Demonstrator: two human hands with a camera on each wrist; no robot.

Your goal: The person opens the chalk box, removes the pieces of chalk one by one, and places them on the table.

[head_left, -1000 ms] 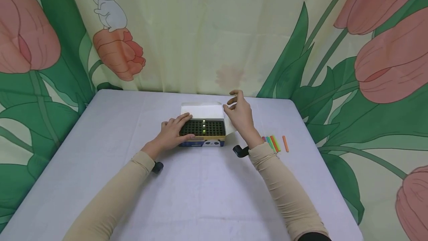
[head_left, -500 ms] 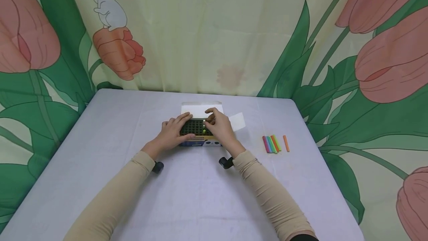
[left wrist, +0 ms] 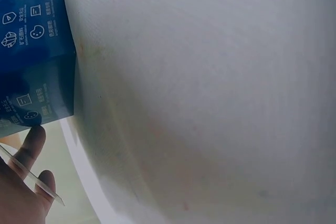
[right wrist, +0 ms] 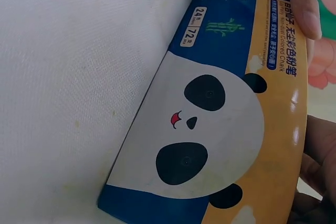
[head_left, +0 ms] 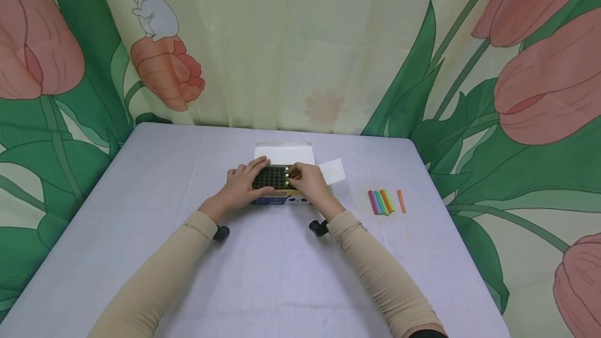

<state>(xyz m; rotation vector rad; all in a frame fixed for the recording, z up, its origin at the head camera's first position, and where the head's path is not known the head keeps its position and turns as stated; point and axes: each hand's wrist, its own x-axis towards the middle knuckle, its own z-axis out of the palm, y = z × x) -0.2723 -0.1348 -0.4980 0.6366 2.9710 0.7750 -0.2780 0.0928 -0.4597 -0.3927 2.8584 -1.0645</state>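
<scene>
A chalk box [head_left: 281, 198] with a panda face stands with its lid raised; its dark tray has rows of holes. Several pale chalk ends [head_left: 287, 176] show in one column. My left hand [head_left: 235, 185] holds the box's left end, fingers over the back edge and thumb along the front rim [right wrist: 302, 3]. In the left wrist view its fingers [left wrist: 32, 148] show by the box side, behind a thin pale strip [left wrist: 31, 174]. My right hand [head_left: 310, 184] has curled fingers and thumb pinching low over the tray, beside the chalk ends; its fingers mostly cover the piece.
To the right, several coloured chalk sticks [head_left: 382, 202] lie side by side, with one orange stick [head_left: 401, 201] apart from them. The white lid [head_left: 284, 154] stands behind the tray. A side flap [head_left: 332, 171] sticks out right. The white-covered table [head_left: 277, 275] meets a flowered curtain behind.
My right hand has come left and down from above the right flap to the tray, its fingers sinking lower over the holes. The left hand has stayed on the box.
</scene>
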